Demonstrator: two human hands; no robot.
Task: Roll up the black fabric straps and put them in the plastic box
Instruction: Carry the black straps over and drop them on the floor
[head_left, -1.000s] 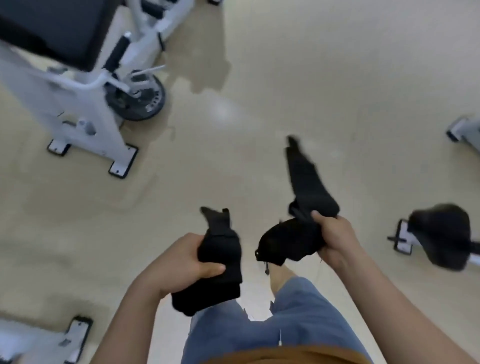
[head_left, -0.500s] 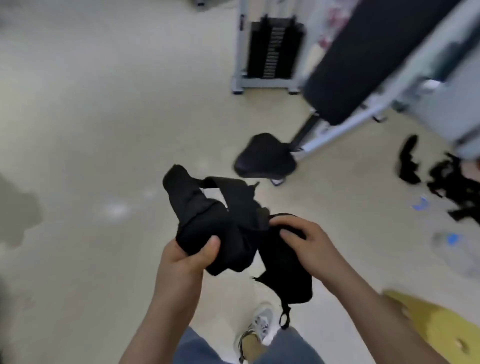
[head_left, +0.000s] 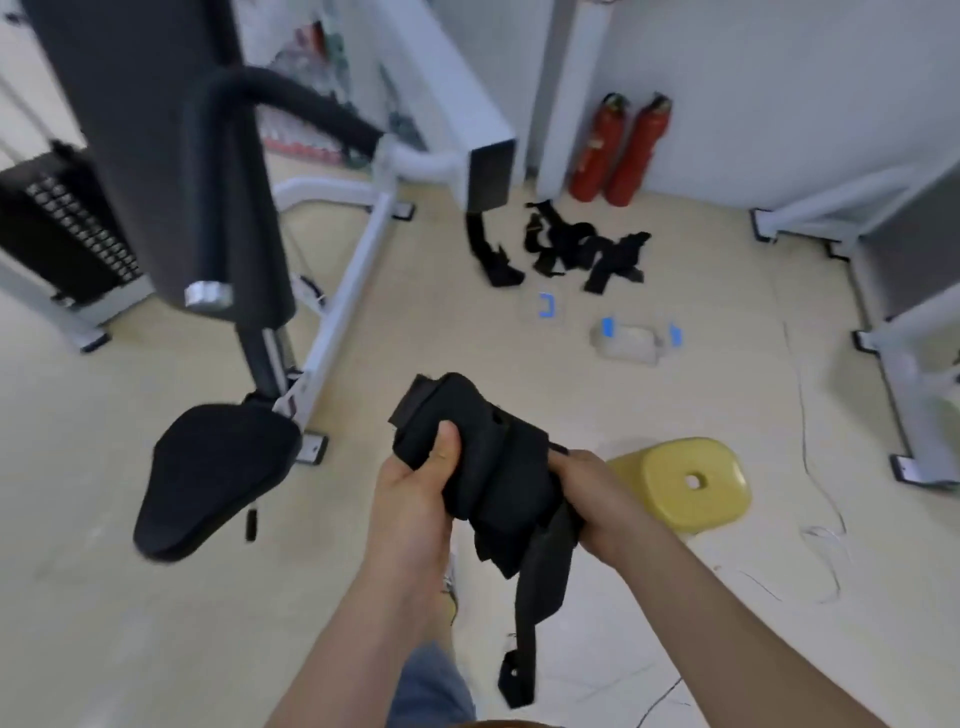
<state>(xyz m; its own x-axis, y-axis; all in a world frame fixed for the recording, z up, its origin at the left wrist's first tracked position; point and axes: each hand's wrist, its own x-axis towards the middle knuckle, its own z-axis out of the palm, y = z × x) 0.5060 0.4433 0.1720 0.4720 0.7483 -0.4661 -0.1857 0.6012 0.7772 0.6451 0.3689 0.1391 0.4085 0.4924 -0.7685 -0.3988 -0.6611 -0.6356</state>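
Head view: at frame centre, the left hand (head_left: 415, 493) clamps a bunch of black fabric straps (head_left: 493, 467), its thumb pressed into the folds. The right hand (head_left: 597, 499) grips the bundle's right side. A loose tail (head_left: 524, 649) dangles toward the lower edge. To roll well, I would pin the core with the thumb and wind the tail in tightly. The clear plastic box (head_left: 628, 343) sits on the floor, upper right of centre, with more straps (head_left: 582, 249) heaped beyond it.
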